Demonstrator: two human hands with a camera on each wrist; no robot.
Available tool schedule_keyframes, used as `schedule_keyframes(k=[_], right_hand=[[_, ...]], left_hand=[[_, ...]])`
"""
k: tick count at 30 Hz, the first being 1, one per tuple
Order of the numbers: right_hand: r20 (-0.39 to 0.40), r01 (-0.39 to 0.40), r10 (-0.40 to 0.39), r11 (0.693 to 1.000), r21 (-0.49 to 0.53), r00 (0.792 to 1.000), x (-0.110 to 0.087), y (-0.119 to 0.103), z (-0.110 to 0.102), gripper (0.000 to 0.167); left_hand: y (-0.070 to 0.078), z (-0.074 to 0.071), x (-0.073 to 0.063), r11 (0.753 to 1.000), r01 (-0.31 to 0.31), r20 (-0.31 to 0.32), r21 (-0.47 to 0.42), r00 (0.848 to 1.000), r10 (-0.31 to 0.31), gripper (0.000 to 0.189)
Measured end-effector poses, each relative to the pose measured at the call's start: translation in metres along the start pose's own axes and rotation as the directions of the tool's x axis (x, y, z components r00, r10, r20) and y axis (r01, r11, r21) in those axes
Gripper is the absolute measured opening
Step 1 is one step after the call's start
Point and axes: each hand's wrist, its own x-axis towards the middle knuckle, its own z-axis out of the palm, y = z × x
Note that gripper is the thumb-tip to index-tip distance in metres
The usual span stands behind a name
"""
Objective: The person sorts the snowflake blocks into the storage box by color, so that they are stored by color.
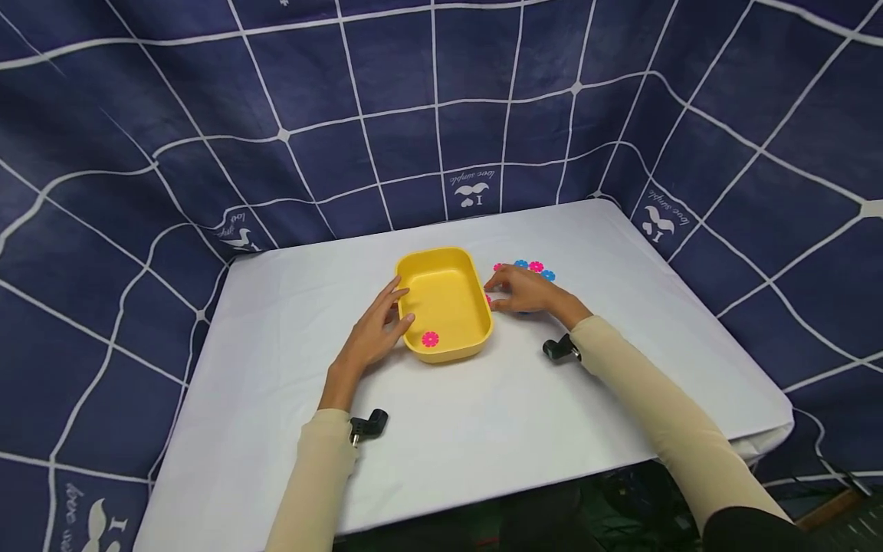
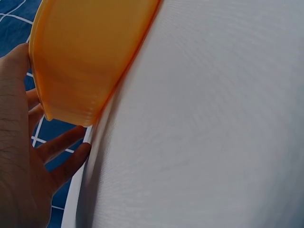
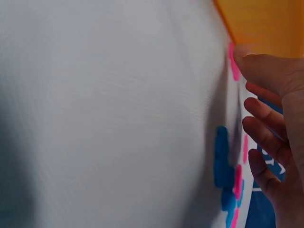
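Note:
A yellow tray (image 1: pixel 448 284) with rounded corners sits on the white table, a pink flower-shaped piece (image 1: pixel 431 339) lying inside near its front. At the tray's left side rests my left hand (image 1: pixel 372 330), its spread fingers touching the rim; in the left wrist view, two fingers (image 2: pixel 66 152) extend below the tray's edge. My right hand (image 1: pixel 527 291), just beyond the right rim, pinches another pink flower-shaped piece (image 3: pixel 234 61) at the thumb tip. The index finger is mostly hidden behind the thumb in the right wrist view.
Behind the right hand lie several pink and blue flower-shaped pieces (image 1: pixel 536 267), partly covered by it; blue ones (image 3: pixel 221 156) also show below the fingers. A dark blue gridded cloth (image 1: pixel 400 146) hangs around the white table (image 1: pixel 524 414). Each wrist carries a small black camera.

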Motion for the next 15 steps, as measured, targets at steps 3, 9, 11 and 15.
schedule_keyframes(k=[3,9,11,15], right_hand=[[-0.008,0.033,-0.033,0.999,-0.018,0.999,0.007,-0.003,0.009,0.038],[-0.033,-0.008,0.007,1.0,-0.024,0.999,0.009,-0.004,0.015,0.032],[-0.037,-0.027,0.026,1.0,-0.013,0.999,0.006,-0.002,0.015,0.032],[-0.068,-0.063,0.064,0.998,0.014,0.996,-0.005,0.007,0.013,0.033]], left_hand=[[-0.002,-0.004,-0.002,1.0,-0.002,-0.009,0.001,1.0,0.002,0.065],[-0.003,-0.004,-0.002,1.0,-0.017,-0.008,0.007,1.0,0.017,0.064],[-0.003,-0.003,-0.002,1.0,-0.012,-0.011,0.012,1.0,0.012,0.064],[-0.002,-0.001,0.0,1.0,-0.014,-0.007,0.009,1.0,0.014,0.064]])
